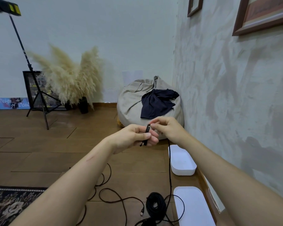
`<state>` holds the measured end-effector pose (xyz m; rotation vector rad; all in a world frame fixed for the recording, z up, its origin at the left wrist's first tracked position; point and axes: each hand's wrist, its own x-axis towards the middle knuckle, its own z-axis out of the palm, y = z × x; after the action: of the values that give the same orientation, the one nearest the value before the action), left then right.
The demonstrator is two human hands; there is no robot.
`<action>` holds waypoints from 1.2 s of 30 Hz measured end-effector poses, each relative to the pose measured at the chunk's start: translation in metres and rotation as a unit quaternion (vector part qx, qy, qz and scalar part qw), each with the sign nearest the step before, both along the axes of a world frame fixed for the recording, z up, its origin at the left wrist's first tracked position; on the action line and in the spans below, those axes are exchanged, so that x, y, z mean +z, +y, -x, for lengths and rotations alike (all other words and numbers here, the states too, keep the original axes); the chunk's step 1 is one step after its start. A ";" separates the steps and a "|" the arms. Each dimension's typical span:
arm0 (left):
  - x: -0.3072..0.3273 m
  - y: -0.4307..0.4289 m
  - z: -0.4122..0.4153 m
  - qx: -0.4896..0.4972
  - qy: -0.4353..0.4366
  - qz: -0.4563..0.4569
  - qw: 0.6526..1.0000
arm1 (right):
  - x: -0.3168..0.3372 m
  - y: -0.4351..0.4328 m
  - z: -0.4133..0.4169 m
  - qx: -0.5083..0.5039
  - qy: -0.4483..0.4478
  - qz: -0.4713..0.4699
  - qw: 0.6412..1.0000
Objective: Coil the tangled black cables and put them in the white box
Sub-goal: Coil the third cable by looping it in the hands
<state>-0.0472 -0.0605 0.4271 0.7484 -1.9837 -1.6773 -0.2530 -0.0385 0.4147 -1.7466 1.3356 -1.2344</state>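
black cables [114, 199] lie loose over the wooden floor [39, 144] under the person's outstretched arms, looping between the patterned rug [8, 203] on the left and the wall on the right. in the far corner a grey bean bag [134, 101] slumps against the wall with a dark cloth [157, 104] draped over it. left of it stand dried pampas plumes [69, 75] in dark vases, and a black tripod stand [38, 97] in front of a framed picture propped on the floor.

down by the right wall a flat white lid [193, 207] lies on the floor. a little beyond it, not touching, sits the white box [181, 160], open side up. just left of the lid a tight coil [155, 204] of black cable rests on the floor, with loose strands crossing around it and a small plug [142, 212] lying near it.

the two hands meet up in the air in front of the bean bag. the left hand [132, 137] has a closed grip, fingers curled round a short folded bundle [147, 130] of cable and the thumb laid against it. the right hand [168, 128] has a pinching grip on the top end of that same bundle. one strand [169, 162] drops from beneath the right hand, past the left edge of the white box, down to the floor by the coil.
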 end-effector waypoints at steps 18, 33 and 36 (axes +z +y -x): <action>-0.020 -0.031 0.000 0.213 0.185 0.041 0.959 | -0.020 0.001 -0.058 0.049 0.147 -0.060 0.986; -0.035 -0.019 0.012 0.038 0.069 -0.062 0.995 | 0.005 0.006 -0.010 0.018 0.150 0.020 0.988; -0.030 -0.014 0.014 0.016 0.071 -0.092 0.993 | 0.005 0.004 -0.006 -0.021 0.146 0.047 0.988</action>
<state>-0.0617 -0.0744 0.3967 0.6991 -1.7311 -1.8574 -0.2474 -0.0350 0.4194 -2.0370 1.5049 -1.1101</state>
